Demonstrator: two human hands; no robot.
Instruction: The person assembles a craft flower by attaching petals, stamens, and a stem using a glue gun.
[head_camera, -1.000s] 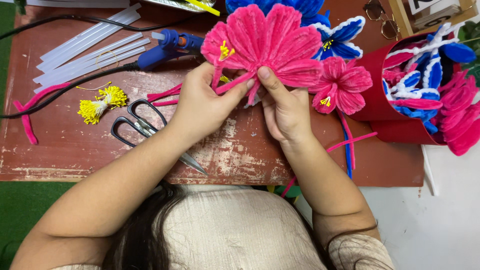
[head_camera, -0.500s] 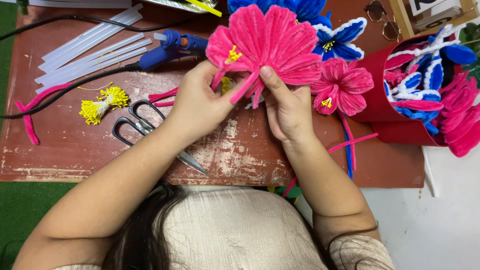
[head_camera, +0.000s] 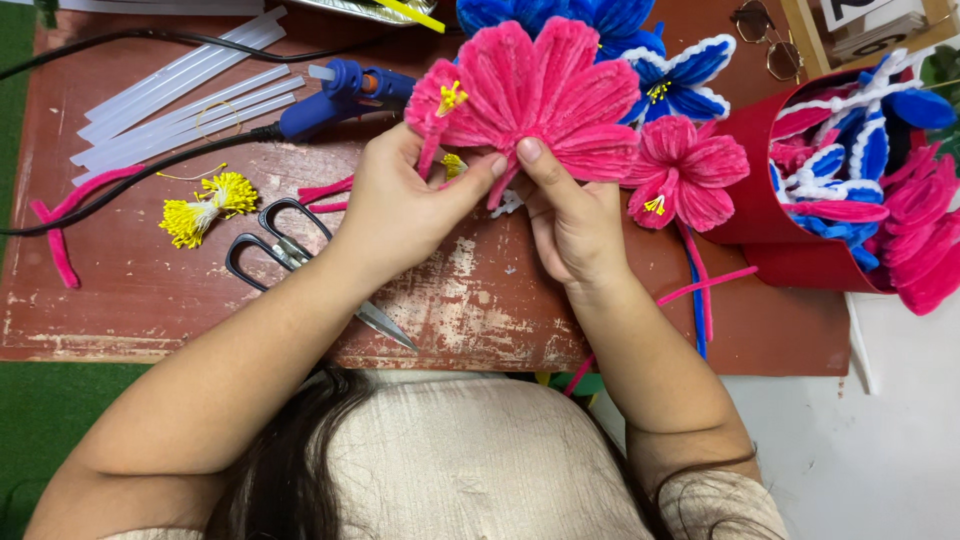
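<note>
A large pink pipe-cleaner flower (head_camera: 540, 95) with yellow stamens is held above the worn red table (head_camera: 480, 310). My left hand (head_camera: 405, 205) grips its base from the left, thumb against the gathered petal ends. My right hand (head_camera: 570, 225) pinches the same base from the right, thumb pressed on the lower petals. A smaller finished pink flower (head_camera: 685, 175) lies just right of my right hand, and blue flowers (head_camera: 620, 30) lie behind the one I hold.
Black-handled scissors (head_camera: 290, 255) lie under my left forearm. A blue glue gun (head_camera: 340, 95), clear glue sticks (head_camera: 170, 95), a yellow stamen bundle (head_camera: 205, 205) and a pink pipe cleaner (head_camera: 60, 235) sit on the left. A red container (head_camera: 770, 190) of petals stands right. Sunglasses (head_camera: 765, 40) are at the back.
Both hands have turned the pink flower slightly at its base; my right thumb has shifted on the lower petals. Everything on the table stays where it was.
</note>
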